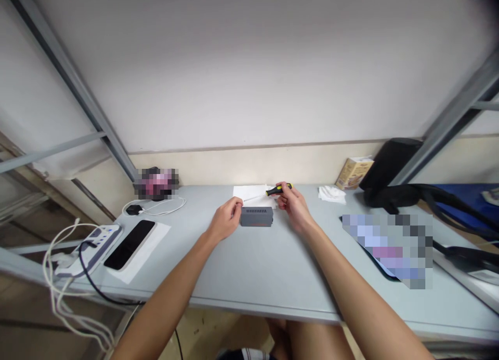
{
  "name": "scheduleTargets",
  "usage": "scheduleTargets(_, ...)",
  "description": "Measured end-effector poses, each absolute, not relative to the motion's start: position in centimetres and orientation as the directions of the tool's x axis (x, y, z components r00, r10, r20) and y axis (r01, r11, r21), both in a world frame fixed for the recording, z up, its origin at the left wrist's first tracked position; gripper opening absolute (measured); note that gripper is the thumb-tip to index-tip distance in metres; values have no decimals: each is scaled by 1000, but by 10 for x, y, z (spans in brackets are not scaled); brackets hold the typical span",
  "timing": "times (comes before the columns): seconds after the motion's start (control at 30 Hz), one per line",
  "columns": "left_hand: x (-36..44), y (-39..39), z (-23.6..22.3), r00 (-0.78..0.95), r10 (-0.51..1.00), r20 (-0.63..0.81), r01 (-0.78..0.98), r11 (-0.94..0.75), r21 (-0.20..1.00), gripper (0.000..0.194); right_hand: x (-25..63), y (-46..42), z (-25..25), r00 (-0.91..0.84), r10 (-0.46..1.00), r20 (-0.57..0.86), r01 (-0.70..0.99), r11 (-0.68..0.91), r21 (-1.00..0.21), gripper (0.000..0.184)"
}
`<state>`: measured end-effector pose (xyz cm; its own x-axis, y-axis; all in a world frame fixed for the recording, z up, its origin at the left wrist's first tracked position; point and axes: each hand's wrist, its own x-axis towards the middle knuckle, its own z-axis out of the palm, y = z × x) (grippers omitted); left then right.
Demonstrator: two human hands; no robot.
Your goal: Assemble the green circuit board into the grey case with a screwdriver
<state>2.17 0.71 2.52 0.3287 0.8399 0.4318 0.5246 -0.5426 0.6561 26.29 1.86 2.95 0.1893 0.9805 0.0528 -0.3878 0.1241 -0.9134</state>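
Observation:
My right hand (294, 207) grips a screwdriver (278, 189) by its black and yellow handle. The thin shaft points left and slightly down toward my left hand (228, 217). The fingers of that hand are pinched together close to the screwdriver's tip; whatever they hold, if anything, is too small to make out. Between my hands a dark grey box (256, 217) with a row of vent slots along its top rests on the desk. White paper (249, 190) lies behind the box, partly covered by the screwdriver.
On the grey desk (257, 271), a phone (130, 244) lies on paper at left, beside a power strip (91, 251) with tangled cables. Crumpled tissue (332, 194), a small carton (354, 173) and a black bag (393, 165) are at the right rear. A blurred-out flat device (384, 266) lies at right.

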Motion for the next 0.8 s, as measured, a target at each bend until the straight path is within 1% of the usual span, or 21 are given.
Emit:
scheduleTargets(0.33,23,9,24,339,824,454,526,-566,635,22,262,18,28,175,981,82,-365,142,-920,50)
scheduleTargets(0.5,23,9,24,334,825,456,529,-564,635,23,263,17,32,195,978,79,-377,149,-914,52)
scheduleTargets(0.63,22,10,23,314,841,440,558,-539,631,22,263,16,34,215,974,70,-384,150,-911,54)
scheduleTargets(0.8,22,11,22,276,858,432,575,-508,642,20,263,18,32,207,974,95,-353,165,-921,53)
